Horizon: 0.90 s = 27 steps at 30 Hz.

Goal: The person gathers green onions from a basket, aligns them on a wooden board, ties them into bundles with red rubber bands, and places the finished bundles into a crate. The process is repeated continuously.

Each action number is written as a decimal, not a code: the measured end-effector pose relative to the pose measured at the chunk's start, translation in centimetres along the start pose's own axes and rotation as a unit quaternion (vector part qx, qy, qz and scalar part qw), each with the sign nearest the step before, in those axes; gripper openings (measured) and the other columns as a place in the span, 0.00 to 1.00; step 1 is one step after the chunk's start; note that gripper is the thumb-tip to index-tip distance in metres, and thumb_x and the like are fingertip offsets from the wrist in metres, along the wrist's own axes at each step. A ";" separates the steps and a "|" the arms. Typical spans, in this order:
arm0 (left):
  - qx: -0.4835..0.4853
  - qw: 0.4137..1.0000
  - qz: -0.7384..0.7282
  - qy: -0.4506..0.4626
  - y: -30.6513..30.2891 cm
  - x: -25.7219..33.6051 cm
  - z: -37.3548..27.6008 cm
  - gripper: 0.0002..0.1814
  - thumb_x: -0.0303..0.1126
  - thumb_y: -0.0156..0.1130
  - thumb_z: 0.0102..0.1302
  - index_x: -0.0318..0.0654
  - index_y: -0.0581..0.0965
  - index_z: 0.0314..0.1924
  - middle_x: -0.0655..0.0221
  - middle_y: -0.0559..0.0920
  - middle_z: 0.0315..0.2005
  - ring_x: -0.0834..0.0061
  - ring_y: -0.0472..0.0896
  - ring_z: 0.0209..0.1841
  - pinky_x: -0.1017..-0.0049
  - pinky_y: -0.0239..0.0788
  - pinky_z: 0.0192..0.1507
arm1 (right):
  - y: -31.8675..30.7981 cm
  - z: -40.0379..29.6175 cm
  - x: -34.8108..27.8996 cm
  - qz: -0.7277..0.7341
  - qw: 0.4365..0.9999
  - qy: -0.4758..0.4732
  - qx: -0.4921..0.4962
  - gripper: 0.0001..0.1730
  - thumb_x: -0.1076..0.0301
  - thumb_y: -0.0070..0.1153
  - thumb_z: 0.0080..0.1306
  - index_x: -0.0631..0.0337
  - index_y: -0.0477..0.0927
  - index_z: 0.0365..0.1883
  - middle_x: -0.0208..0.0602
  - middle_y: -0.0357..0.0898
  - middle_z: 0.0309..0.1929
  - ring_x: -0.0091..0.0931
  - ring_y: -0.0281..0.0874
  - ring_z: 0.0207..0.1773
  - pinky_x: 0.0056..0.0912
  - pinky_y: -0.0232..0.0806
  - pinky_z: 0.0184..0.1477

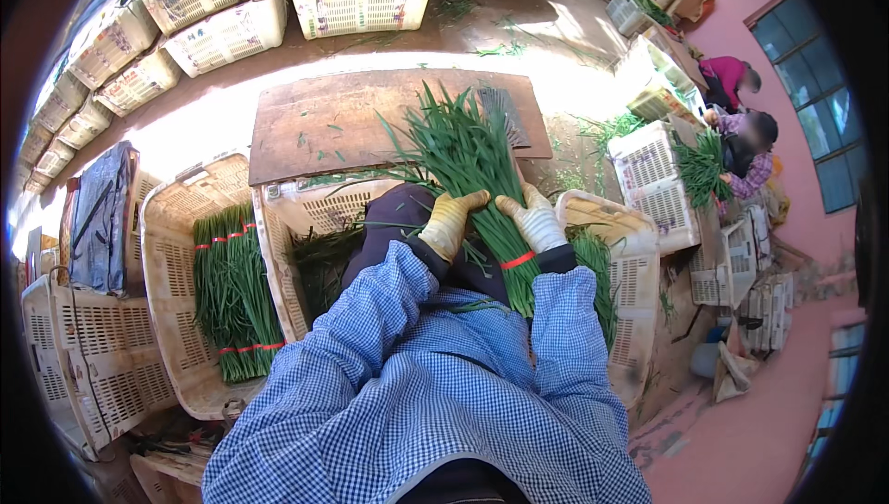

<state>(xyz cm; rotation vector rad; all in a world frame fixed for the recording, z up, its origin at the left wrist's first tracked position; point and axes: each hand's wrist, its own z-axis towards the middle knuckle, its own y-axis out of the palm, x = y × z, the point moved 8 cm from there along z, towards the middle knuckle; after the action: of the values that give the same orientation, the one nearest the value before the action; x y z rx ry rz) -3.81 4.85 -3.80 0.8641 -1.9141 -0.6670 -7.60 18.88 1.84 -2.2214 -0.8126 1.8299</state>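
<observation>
A thick bunch of green Chinese chives [462, 143] lies slanted before me, its leafy tips over a wooden board [326, 119]. A red band [518, 260] circles the bunch near its pale stem end. My left hand [451, 223], in a yellowed work glove, holds the bunch's left side with the thumb pointing across it. My right hand [535, 221], gloved alike, grips its right side just above the band. The fingers under the leaves are hidden. Beneath the leafy tips, a grey bristly item [503, 115] rests on the board; its kind is unclear.
At left, a plastic crate [167, 282] holds red-banded chive bunches [236, 289]. Loose chives [594, 275] fill part of the crate [635, 296] at my right. Stacked crates [222, 32] line the far left. A co-worker [746, 150] handles chives at right; another person [729, 80] sits beyond.
</observation>
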 end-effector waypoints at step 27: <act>-0.118 0.991 0.045 0.045 1.2 3.4 0.0 0.23 0.30 0.65 0.65 0.35 0.72 0.58 0.64 0.82 0.51 0.64 0.78 0.54 0.58 0.66 0.61 | -2.9 -2.0 -2.0 0.271 0.961 0.044 -0.029 0.40 0.69 0.74 0.56 0.66 0.70 0.65 0.39 0.81 0.53 0.29 0.80 0.53 0.33 0.73 0.56</act>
<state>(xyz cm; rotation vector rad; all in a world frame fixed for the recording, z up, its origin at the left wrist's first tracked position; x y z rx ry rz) -5.31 2.92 -1.22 0.6442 -1.7417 -0.7694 -6.82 20.83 5.33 -2.7409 -0.2499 1.9054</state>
